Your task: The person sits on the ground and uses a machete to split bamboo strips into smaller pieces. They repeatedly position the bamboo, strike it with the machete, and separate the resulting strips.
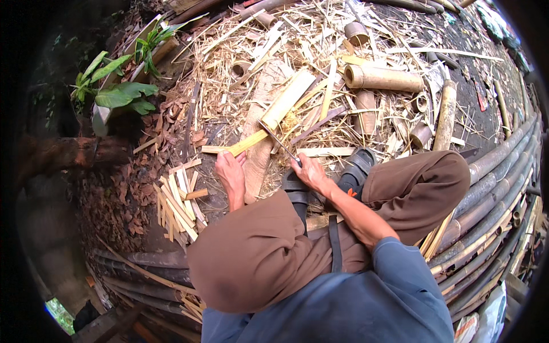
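Head cam – v. wide fisheye – looks down & fwd over brown trousers (246,251), fairly close.

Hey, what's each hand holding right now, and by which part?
The right hand holds a knife by its handle, mostly hidden in the grip. The left hand holds a bamboo strip near its lower-left end.

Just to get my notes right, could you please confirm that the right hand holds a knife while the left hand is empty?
Not quite: the left hand is not empty; the head view shows it holding a yellow bamboo strip. The right hand does hold a knife.
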The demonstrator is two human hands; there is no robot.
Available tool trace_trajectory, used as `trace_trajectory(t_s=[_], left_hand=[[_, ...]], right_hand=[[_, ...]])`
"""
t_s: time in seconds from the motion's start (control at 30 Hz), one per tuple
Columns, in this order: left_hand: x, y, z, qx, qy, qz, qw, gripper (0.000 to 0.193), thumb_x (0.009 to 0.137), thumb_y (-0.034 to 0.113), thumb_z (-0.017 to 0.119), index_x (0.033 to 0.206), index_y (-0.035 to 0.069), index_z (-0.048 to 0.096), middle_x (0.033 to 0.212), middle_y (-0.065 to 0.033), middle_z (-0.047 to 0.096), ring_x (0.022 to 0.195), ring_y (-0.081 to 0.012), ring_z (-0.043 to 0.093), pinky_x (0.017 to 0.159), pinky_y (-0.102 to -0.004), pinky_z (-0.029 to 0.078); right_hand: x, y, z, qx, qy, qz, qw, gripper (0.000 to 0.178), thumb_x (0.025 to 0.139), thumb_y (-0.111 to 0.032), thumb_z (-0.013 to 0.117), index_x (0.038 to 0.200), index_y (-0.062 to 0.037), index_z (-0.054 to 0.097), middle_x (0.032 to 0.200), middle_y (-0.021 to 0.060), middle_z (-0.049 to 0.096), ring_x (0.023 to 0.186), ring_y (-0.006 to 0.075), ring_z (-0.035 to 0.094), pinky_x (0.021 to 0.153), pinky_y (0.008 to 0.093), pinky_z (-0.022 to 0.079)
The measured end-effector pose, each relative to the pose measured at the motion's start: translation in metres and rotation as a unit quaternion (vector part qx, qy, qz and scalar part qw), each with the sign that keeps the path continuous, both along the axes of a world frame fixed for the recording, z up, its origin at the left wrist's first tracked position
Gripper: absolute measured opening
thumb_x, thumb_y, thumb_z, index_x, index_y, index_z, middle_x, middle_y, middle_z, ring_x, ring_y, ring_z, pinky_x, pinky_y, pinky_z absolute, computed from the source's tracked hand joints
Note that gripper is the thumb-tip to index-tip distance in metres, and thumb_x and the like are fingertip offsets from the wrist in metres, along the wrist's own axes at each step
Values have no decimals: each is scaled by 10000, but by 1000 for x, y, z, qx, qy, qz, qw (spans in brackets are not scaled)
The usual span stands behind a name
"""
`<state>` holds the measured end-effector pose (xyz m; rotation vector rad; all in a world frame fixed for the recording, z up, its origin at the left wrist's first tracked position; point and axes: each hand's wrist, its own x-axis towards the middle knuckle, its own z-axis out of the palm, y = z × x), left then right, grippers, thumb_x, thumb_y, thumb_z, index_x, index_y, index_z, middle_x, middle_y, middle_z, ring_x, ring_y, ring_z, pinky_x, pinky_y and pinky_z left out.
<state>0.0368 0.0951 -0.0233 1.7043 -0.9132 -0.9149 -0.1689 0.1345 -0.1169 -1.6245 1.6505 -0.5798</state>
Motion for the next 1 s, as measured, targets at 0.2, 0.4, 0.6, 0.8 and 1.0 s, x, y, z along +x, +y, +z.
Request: trace_trajectory(t_s=[0.2, 0.4, 0.6, 0.8, 1.0], left_hand=[[3, -11, -3, -21, -30, -13, 999, 308, 988, 148, 361, 901, -121, 482, 921, -270, 633, 800, -337, 707, 654, -338, 611], [-30, -33, -60, -127, -100, 22, 987, 307, 922, 144, 528, 1161, -31, 610, 1101, -129, 663, 1038, -231, 617, 888, -339, 494], [11, -70, -135, -109, -13, -28, 994, 237, 949, 101, 452, 1163, 1, 464, 957, -138, 612, 809, -215, 612, 740, -328, 504], [5, -17, -9, 45, 296, -94, 949, 239, 968, 81, 426, 1193, 57, 347, 727, -34, 455, 545, -108, 461, 509, -267, 433], [13, 39, 50, 101, 344, -163, 919, 279, 961, 86, 489, 1228, 26, 437, 732, -26, 447, 558, -92, 436, 501, -262, 408]], right_hand=[[-12, 9, -13, 53, -6, 35, 998, 402, 938, -423, 517, 1010, -29, 550, 821, 302, 622, 819, 492, 602, 713, 570, 468], [-20, 5, -32, 82, -85, -16, 993, 402, 938, -379, 518, 933, 21, 564, 861, 333, 604, 872, 519, 577, 730, 548, 446], [10, 5, 2, 80, -90, -46, 992, 460, 902, -434, 549, 1011, 12, 577, 768, 254, 617, 752, 409, 620, 702, 478, 457], [-16, -20, 38, -104, -35, 35, 993, 295, 820, -301, 671, 999, -81, 591, 683, 199, 641, 638, 393, 645, 568, 459, 504], [6, -47, 93, -139, 101, 241, 955, 295, 785, -361, 713, 925, -136, 583, 660, 129, 627, 658, 343, 649, 576, 465, 505]])
